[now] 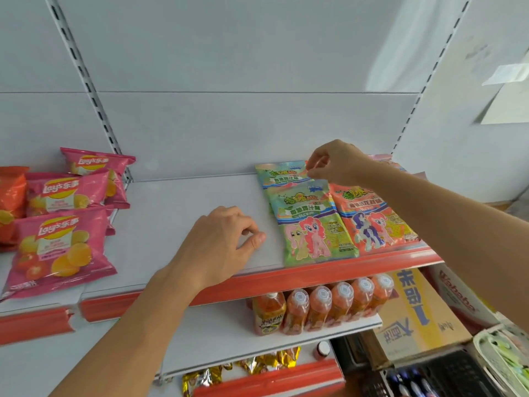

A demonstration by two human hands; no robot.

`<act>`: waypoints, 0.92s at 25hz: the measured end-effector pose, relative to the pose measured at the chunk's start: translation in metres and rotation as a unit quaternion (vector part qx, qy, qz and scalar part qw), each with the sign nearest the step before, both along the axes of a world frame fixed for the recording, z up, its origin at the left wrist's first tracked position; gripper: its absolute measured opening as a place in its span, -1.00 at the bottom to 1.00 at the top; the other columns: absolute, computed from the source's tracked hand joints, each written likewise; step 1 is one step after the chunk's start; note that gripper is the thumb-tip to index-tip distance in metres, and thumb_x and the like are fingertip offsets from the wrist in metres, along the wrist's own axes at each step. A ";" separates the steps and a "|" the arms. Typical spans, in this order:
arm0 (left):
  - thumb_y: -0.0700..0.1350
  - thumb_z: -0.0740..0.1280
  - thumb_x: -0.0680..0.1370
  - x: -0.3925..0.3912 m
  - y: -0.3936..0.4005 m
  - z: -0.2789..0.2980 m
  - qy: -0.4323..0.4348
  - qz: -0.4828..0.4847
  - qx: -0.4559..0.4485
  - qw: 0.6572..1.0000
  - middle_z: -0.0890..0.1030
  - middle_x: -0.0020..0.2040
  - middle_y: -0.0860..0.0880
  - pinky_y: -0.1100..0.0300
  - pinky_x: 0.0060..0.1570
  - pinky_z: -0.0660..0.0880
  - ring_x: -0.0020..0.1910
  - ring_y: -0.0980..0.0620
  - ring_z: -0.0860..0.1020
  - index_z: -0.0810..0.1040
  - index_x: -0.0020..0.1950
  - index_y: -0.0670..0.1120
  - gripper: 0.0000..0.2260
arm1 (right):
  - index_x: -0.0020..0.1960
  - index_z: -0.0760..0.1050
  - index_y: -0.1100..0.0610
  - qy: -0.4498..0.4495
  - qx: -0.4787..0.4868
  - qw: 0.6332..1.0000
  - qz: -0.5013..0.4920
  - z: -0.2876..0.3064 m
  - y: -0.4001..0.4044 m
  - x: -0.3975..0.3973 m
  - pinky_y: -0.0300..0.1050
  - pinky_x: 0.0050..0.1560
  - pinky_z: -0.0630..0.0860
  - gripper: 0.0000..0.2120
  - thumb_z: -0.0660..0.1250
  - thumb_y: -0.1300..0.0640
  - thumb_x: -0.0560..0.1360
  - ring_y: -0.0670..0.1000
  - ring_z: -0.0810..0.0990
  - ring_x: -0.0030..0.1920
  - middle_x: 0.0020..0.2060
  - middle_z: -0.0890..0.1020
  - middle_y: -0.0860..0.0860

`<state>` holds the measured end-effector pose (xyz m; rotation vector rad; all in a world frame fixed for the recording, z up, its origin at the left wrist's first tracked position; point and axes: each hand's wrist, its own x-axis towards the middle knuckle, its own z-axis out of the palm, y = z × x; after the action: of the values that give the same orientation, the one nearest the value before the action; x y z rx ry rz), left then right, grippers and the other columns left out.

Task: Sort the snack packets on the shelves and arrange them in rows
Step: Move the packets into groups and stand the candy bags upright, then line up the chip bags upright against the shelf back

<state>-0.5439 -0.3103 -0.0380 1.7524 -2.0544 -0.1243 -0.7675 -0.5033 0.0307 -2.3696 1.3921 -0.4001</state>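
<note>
Bright, even light, faint shadows, soft focus throughout, and wide-angle bending at edges.

Setting: small retail shop, snack aisle. Evidence: white metal gondola shelving (pixel 183 213) with slotted uprights (pixel 86 73) and red plastic price-strip edges (pixel 329 270). Left of frame: pink Lay's crisp bags (pixel 61 247) stacked in a column, orange bags (pixel 11 196) beside them. Right of centre: green cartoon-pony snack packets (pixel 312 224) beside orange-red ones (pixel 378 219). Lower shelf: a row of orange drink bottles (pixel 320 308). Lower right: printed cardboard stock cartons (pixel 415 319) on the floor.
</note>
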 end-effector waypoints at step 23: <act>0.20 0.25 0.56 0.288 0.093 0.020 -0.009 0.082 -0.033 0.996 0.55 0.05 0.16 0.01 0.05 0.49 0.06 0.10 0.54 0.56 0.26 0.07 -0.64 | -0.10 0.62 0.19 -0.251 0.298 0.921 -0.015 -0.052 0.172 0.310 -0.15 -0.24 0.54 -0.83 0.41 0.08 0.56 -0.02 0.60 -0.24 -0.25 0.68 0.04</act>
<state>-0.2563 -0.2171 -0.0182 1.8779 -1.8951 0.0085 -0.4574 -0.3318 -0.0209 -1.6078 1.1028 -0.4687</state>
